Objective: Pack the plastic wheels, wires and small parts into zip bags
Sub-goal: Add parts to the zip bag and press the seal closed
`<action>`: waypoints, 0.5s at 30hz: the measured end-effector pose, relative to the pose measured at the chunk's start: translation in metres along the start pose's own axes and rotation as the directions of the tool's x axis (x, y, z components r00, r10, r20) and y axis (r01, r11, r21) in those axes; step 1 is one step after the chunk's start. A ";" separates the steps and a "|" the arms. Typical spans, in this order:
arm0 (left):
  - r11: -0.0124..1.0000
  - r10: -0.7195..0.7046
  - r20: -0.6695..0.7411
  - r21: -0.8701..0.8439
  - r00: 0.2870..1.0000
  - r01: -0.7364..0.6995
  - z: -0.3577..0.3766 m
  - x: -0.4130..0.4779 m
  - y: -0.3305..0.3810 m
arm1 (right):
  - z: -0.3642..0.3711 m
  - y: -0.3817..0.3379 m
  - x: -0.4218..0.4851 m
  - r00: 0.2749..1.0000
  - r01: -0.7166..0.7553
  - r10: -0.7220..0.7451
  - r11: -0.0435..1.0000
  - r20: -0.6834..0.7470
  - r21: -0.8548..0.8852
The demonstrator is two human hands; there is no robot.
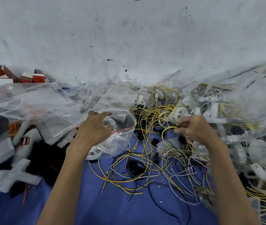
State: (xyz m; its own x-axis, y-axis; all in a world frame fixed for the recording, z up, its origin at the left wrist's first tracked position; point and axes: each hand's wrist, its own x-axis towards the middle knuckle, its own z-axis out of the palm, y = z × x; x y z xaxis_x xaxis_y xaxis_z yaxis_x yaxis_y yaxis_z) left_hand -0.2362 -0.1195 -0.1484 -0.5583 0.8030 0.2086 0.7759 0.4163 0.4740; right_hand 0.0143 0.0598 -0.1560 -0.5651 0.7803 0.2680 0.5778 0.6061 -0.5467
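Contents of the clear zip bag with the red seal strip, at frame centre, are noted as a white spoked plastic wheel and dark small parts. The bag's mouth is gripped by the left hand, thumb and fingers curled on the film. A thin yellow wire loop is pinched between thumb and fingertips of the right hand, right of centre. Loose yellow, grey and black wires are spread tangled over the blue cloth surface below.
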 end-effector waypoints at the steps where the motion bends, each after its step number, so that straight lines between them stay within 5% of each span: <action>1: 0.999 0.032 -0.012 -0.008 0.999 -0.032 -0.001 -0.002 0.005 | -0.005 -0.001 -0.001 0.997 0.027 -0.025 0.999 -0.072 0.032; 5: 0.977 0.193 -0.171 -0.057 0.966 -0.206 -0.002 -0.012 0.038 | -0.021 0.002 -0.004 0.957 0.061 0.020 0.962 -0.290 0.267; 9: 0.885 0.382 -0.265 -0.172 0.885 -0.433 0.005 -0.023 0.074 | -0.036 -0.003 -0.007 0.915 0.154 0.113 0.789 -0.387 0.594; 11: 0.824 0.431 -0.197 -0.311 0.881 -0.473 0.014 -0.023 0.089 | -0.036 -0.015 -0.008 0.905 0.223 0.123 0.677 -0.406 0.701; 15: 0.840 0.456 0.241 -0.436 0.857 -0.324 0.042 -0.012 0.116 | -0.029 -0.038 -0.004 0.888 0.290 0.222 0.411 -0.403 0.865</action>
State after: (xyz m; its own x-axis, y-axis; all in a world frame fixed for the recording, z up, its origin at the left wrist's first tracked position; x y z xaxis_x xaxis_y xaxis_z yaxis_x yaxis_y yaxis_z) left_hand -0.1275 -0.0633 -0.1317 -0.0542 0.9806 0.1886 0.7044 -0.0963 0.7032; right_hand 0.0117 0.0387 -0.1131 -0.1362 0.8895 0.4362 -0.4357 0.3417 -0.8327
